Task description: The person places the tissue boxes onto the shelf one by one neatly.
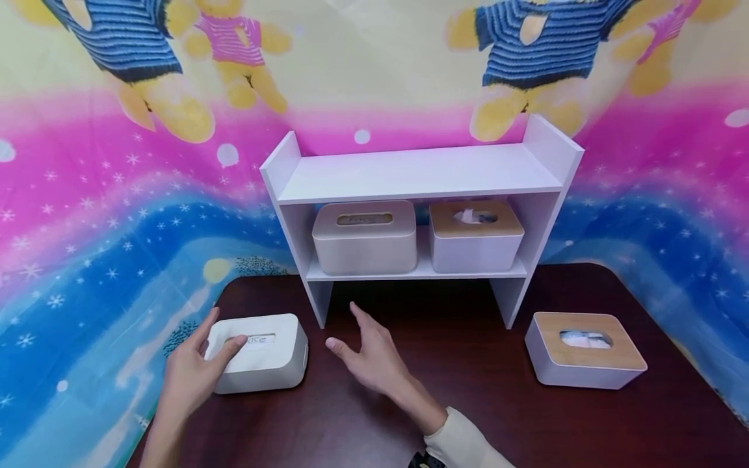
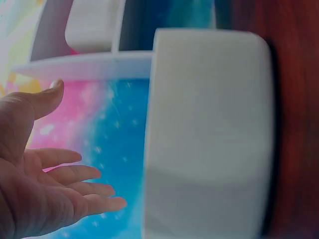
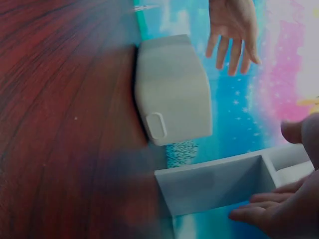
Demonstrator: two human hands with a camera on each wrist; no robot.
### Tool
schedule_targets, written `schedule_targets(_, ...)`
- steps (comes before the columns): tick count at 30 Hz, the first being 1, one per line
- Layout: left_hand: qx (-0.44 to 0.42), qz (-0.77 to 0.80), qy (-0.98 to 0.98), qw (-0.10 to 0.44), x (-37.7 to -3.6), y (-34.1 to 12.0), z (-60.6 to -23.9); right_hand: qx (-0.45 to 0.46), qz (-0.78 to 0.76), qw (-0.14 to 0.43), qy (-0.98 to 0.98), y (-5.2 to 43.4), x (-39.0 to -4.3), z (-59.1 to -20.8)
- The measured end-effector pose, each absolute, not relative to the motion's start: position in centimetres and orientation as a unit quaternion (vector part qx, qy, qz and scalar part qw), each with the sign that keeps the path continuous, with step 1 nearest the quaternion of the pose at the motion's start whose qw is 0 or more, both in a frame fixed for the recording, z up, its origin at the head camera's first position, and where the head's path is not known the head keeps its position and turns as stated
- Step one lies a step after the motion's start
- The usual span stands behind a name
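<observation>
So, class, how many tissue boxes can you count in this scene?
4: white-lidded box and wooden-lidded box on the shelf; white box by the left hand; wooden-lidded table box, right. None seem hidden.

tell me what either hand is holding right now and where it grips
Nothing is held. The left hand hovers open over the white tissue box on the table; the wrist views show a gap. The right hand is open in the air beside it.

open counter point(image 1: 445, 364) runs between the white tissue box point(image 1: 263, 354) and the wood-lidded box point(image 1: 585, 351), while the shelf's point(image 1: 421, 175) lower tier is filled by two boxes.
</observation>
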State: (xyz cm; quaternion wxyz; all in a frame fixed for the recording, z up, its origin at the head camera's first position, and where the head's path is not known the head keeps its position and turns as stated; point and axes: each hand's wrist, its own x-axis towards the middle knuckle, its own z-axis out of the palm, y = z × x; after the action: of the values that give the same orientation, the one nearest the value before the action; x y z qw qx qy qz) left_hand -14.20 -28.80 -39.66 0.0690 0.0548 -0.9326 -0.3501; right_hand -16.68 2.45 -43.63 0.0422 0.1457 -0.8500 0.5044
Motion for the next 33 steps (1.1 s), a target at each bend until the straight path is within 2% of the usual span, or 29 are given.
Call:
schedule_targets(6, 0.06, -0.336, -0.94, 0.031, -13.9, -31.1, -41.0, 0.171, 0.481, -0.001, -0.86, 1.5, -17.1, -44.6)
schedule_targets(13, 0.07, -0.304, -0.95, -0.005, -14.1, -32.8, -42.1, 0.183, 0.465, -0.027, -0.866, -0.7, -17.2, -45.3)
schedule_targets(21, 0.102, -0.289, -0.944, -0.125, -14.8, -34.4, -43.7, 0.221, 0.432, -0.085, -0.87, -3.6, -17.3, -46.4)
schedule_targets(24, 0.11, -0.291, -0.939, -0.148, -14.9, -34.5, -44.5, 0.253, 0.421, -0.099, -0.866, -4.2, -17.5, -46.8)
schedule_targets(33, 0.082, -0.363, -0.923, -0.093, -14.4, -33.6, -45.4, 0.268, 0.421, -0.095, -0.861, -4.7, -17.2, -46.7)
